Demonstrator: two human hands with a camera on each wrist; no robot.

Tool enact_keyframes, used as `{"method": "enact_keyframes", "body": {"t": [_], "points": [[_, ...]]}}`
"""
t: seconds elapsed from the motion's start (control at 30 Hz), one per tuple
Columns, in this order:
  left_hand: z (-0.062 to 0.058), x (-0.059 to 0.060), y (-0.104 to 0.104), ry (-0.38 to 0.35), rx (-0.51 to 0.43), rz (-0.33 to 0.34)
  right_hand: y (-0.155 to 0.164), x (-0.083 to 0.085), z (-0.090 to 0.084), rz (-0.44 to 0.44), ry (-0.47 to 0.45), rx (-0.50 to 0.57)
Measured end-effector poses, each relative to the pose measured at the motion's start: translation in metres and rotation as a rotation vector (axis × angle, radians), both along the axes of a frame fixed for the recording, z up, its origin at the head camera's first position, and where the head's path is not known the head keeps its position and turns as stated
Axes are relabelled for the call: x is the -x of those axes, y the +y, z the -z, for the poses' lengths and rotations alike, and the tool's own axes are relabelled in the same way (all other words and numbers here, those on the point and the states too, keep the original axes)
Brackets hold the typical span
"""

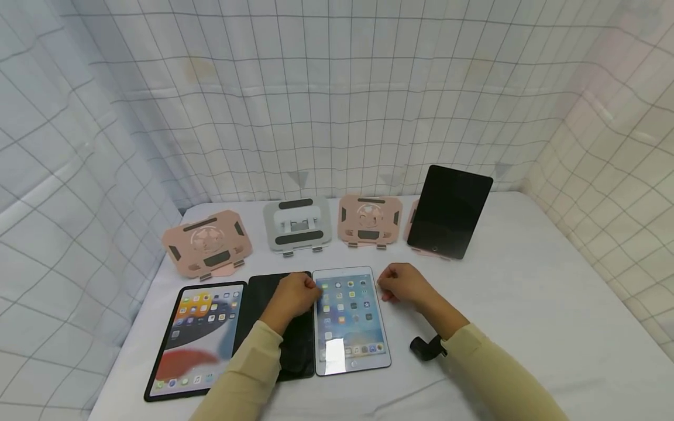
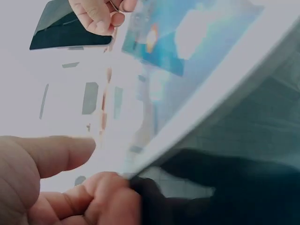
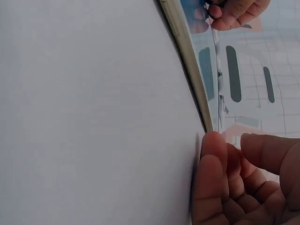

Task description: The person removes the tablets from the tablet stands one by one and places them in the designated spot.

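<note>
Two hands at the far corners of a small white tablet

The left hand curls its fingers at the far left corner of the white tablet, lying flat on the table; the right hand curls at its far right corner, fingertips at the edge, though whether it truly pinches it I cannot tell. Under the left hand lies a dark tablet. Beyond both hands a grey stand holds nothing; right of it, a black tablet leans in a pink stand.

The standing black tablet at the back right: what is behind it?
Behind the black tablet a pink stand shows at its left edge and below its bottom edge. The tablet covers the rest of the stand. Farther back hangs the checked cloth.
</note>
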State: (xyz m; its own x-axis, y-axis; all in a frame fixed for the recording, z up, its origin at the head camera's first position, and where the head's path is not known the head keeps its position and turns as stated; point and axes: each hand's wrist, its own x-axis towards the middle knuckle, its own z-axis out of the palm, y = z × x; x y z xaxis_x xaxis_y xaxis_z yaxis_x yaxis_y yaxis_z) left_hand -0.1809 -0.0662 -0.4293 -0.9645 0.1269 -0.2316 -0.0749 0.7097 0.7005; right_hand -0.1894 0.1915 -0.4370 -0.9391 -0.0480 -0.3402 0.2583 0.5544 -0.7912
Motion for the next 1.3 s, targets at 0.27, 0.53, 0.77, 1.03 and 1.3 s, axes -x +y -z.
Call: {"method": "enact_keyframes", "body": {"t": [0.27, 0.53, 0.77, 1.03, 1.3], "points": [[-0.014, 0.018, 0.02, -0.006, 0.076, 0.122, 0.041, 0.002, -0.013, 0.098, 0.145, -0.015], [-0.033, 0.037, 0.058, 0.041, 0.075, 0.257, 0.091, -0.003, -0.021, 0.139, 0.291, -0.008], [-0.048, 0.052, 0.101, 0.103, 0.092, 0.379, 0.128, -0.01, -0.029, 0.183, 0.35, -0.049], [-0.067, 0.077, 0.144, 0.14, 0.018, 0.436, 0.157, -0.012, -0.034, 0.238, 0.427, -0.07], [-0.076, 0.102, 0.172, 0.287, -0.043, 0.38, 0.173, 0.0, -0.054, 0.282, 0.443, -0.047]]}}
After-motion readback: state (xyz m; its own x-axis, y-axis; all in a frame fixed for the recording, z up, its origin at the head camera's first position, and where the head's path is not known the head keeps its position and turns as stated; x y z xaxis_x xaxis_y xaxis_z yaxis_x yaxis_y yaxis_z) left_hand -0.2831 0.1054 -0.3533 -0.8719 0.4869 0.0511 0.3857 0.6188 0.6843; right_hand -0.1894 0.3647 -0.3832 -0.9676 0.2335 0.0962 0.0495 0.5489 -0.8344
